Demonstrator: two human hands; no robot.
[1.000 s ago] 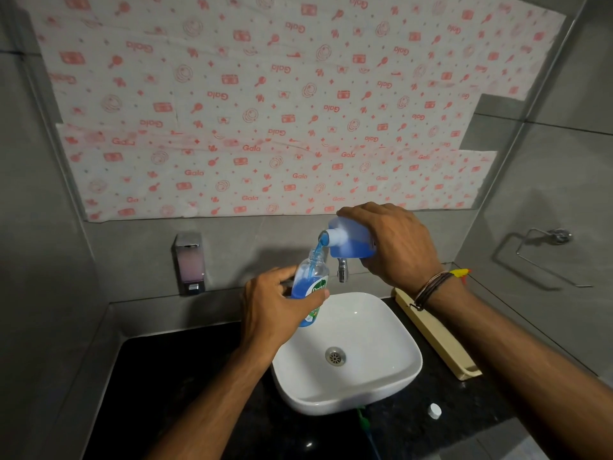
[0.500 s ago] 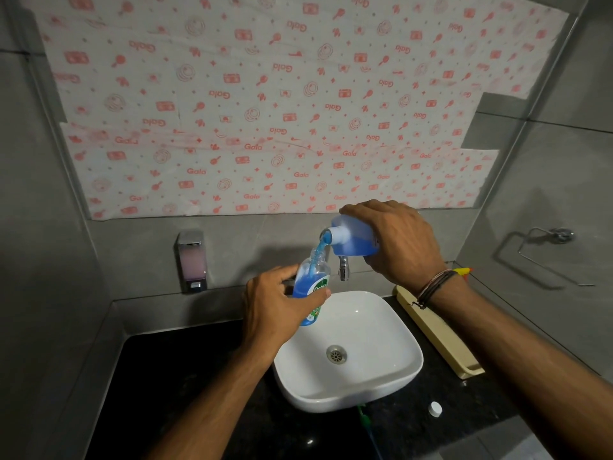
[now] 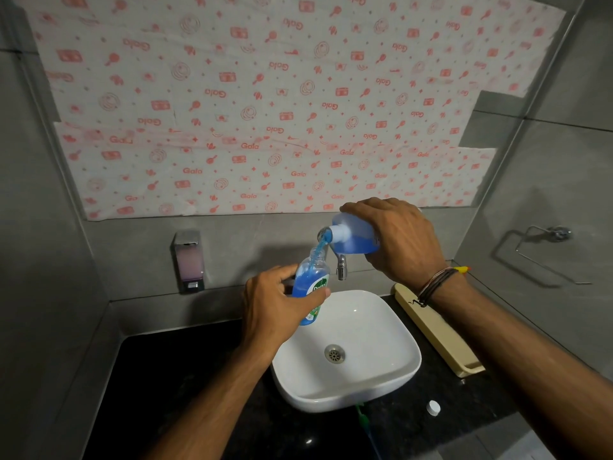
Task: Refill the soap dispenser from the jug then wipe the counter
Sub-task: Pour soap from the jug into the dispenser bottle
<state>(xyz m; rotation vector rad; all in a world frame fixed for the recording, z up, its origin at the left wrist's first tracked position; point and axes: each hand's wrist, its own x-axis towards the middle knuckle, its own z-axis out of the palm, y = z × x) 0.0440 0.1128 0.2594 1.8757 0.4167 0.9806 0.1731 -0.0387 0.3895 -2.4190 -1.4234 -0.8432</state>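
Two hands share the refill over the sink's (image 3: 381, 390) back-left rim: left hand (image 3: 275, 307) wraps the soap dispenser (image 3: 310, 283), right hand (image 3: 398, 240) grips the tipped jug (image 3: 351, 239), blue soap streaming in. Next, probably, level the jug before overflow. Fill height near the neck is hard to read; no wiping cloth shows on the counter (image 3: 185, 386).

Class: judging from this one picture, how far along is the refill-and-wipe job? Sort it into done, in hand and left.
Done: a small white cap lies loose on the black counter.
In hand: the right hand tips the jug, blue soap streaming into the dispenser bottle, held over the sink by the left hand.
Left: finish filling, close the bottle, wipe the counter; no cloth clearly visible.
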